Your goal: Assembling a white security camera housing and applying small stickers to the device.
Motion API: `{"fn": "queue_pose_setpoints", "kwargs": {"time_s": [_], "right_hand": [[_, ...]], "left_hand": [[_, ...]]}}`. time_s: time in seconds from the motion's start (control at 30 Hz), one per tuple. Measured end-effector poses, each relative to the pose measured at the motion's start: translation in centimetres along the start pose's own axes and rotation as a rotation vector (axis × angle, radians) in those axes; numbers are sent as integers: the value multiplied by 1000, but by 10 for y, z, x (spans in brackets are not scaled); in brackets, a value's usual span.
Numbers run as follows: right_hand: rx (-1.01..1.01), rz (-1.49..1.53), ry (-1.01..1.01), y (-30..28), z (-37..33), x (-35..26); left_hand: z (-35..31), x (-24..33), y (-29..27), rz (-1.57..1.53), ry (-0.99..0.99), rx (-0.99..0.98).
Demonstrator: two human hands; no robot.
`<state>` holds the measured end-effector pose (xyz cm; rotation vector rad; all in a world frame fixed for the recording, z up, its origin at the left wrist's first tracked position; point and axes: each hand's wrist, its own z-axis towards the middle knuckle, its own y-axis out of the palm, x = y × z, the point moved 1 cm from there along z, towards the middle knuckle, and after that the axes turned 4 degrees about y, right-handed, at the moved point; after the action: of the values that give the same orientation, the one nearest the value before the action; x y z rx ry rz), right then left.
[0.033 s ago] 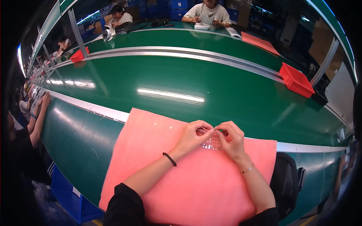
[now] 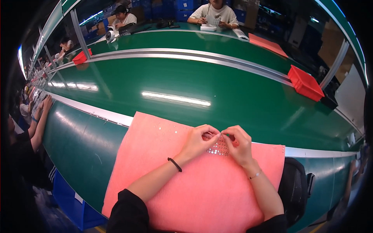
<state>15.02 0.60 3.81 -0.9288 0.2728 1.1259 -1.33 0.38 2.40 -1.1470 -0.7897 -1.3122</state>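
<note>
We have both hands over the far part of the mat, a pink sheet that lies askew on the bench and overlaps the white strip along its far side. Our left hand has its thumb and forefinger drawn together at the tips, with a rounded gap behind them. Our right hand is pinched in the same way, and the tips of the two hands meet or all but meet. We cannot tell what, if anything, is caught between them; it is too small to make out.

The discs, small and shiny, sit in close rows on the mat near its far edge, between our hands and partly hidden by them. A few loose discs lie scattered toward the mat's far left corner.

We wear a black band on the left wrist and a thin bracelet on the right, both above the mat.

Beyond the mat runs a green belt, with a red bin past the mat's far right corner. A black chair is just beside the mat's right edge. Well left of the mat, a co-worker's hand reaches over the bench.
</note>
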Motion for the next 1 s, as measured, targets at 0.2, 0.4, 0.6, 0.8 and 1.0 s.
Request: {"fn": "queue_pose_setpoints", "kwargs": {"time_s": [0.2,0.4,0.6,0.8,1.0], "right_hand": [[-23,62,32,1,-2,5],[-52,50,15,3,-2,7],[-76,37,41,3,-3,6],[63,36,61,-3,-2,14],[377,-106,277,-25,8,33]], "left_hand": [[0,-3,3,13,19,18],[0,-2,4,42,55,25],[0,-3,4,67,89,8],[1,-6,9,40,86,7],[2,-10,9,87,48,-30]]}}
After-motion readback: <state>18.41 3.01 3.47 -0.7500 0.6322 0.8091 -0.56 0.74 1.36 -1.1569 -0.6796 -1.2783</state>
